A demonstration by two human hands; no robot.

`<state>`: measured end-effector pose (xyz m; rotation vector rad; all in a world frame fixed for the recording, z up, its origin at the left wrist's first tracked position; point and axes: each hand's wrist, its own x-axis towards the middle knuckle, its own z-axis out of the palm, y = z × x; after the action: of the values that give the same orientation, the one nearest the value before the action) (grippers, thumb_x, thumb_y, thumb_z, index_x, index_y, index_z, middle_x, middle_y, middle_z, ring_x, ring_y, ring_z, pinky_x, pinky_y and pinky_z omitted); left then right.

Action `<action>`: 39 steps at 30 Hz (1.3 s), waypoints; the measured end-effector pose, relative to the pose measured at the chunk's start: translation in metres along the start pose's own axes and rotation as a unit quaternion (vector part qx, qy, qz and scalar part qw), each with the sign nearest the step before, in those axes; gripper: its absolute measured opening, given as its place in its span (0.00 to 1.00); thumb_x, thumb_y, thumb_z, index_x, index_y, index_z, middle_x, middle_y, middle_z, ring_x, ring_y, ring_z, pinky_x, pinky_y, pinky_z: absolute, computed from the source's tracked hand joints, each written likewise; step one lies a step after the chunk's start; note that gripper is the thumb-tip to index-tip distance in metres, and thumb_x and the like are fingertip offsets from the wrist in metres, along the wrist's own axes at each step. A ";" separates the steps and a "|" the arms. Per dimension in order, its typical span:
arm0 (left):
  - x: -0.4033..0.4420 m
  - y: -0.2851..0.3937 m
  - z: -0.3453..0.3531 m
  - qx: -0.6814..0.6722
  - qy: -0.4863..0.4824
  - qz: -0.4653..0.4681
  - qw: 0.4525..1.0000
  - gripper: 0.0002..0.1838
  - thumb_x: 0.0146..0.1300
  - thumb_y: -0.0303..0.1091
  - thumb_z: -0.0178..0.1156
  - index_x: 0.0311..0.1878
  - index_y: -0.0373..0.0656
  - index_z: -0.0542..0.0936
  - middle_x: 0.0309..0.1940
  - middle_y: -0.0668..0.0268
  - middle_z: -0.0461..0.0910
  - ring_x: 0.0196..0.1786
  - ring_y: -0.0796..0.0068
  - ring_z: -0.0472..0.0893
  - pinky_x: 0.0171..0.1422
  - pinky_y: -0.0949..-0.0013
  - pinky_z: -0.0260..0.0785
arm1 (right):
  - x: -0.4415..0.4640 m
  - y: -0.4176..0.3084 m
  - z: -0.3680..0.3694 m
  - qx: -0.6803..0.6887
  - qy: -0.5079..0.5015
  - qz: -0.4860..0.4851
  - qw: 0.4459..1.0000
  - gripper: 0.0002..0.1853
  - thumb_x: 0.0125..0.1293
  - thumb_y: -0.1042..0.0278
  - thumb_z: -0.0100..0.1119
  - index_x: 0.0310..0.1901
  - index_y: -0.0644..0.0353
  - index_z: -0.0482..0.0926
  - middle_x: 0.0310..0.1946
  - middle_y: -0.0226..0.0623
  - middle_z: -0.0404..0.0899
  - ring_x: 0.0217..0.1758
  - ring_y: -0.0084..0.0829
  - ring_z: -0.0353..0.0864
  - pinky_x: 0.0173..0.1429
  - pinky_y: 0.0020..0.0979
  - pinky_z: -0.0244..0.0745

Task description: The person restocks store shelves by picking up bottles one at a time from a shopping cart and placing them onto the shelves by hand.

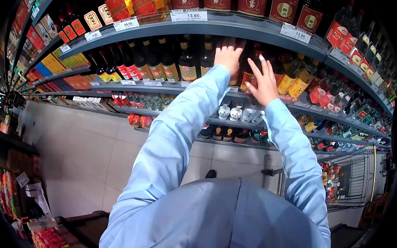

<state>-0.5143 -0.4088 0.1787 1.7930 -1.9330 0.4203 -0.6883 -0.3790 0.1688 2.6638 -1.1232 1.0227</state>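
Both my arms reach forward to a shelf of bottles. My left hand point(229, 57) is stretched into the row just below the upper shelf edge, fingers extended and apart; its fingertips are partly lost in the dark gap. Beside it on the left stands a dark bottle with a pale label point(188, 65). My right hand point(265, 83) is raised with fingers and thumb spread, in front of a dark bottle with an orange label point(247, 78). Whether it touches that bottle I cannot tell. To its right stand yellow bottles point(300, 83).
An upper shelf edge point(239, 32) with price tags crosses above my hands. Small white bottles point(236, 112) stand on the shelf below. A shopping cart point(355, 179) holding several bottles is at the right. Tiled floor point(85, 140) extends on the left.
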 end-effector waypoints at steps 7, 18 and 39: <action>0.018 -0.015 0.021 0.142 0.029 0.092 0.985 0.48 0.38 0.39 0.68 0.66 0.60 0.55 0.66 0.63 0.51 0.69 0.60 0.49 0.68 0.50 0.43 | 0.044 0.020 0.014 -0.219 -0.072 0.016 0.973 0.44 0.41 0.61 0.70 0.62 0.36 0.58 0.63 0.34 0.54 0.61 0.46 0.58 0.58 0.51 0.59; 0.017 -0.031 0.028 0.156 -0.005 0.147 0.977 0.19 0.47 0.30 0.58 0.46 0.54 0.76 0.65 0.59 0.53 0.68 0.57 0.53 0.68 0.60 0.52 | 0.051 0.035 0.041 -0.185 -0.076 0.008 0.980 0.47 0.40 0.64 0.70 0.64 0.40 0.55 0.65 0.40 0.51 0.52 0.41 0.69 0.52 0.36 0.67; 0.018 -0.030 0.026 0.102 -0.062 0.141 0.983 0.34 0.36 0.26 0.66 0.54 0.49 0.71 0.66 0.57 0.50 0.67 0.52 0.54 0.61 0.63 0.64 | 0.047 0.051 0.041 -0.130 -0.055 -0.040 0.989 0.40 0.41 0.68 0.69 0.59 0.41 0.61 0.62 0.42 0.56 0.47 0.41 0.72 0.52 0.36 0.72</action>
<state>-0.4882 -0.4407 0.1633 1.7030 -2.3179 0.6346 -0.6749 -0.4575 0.1566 2.5578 -1.0751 0.6714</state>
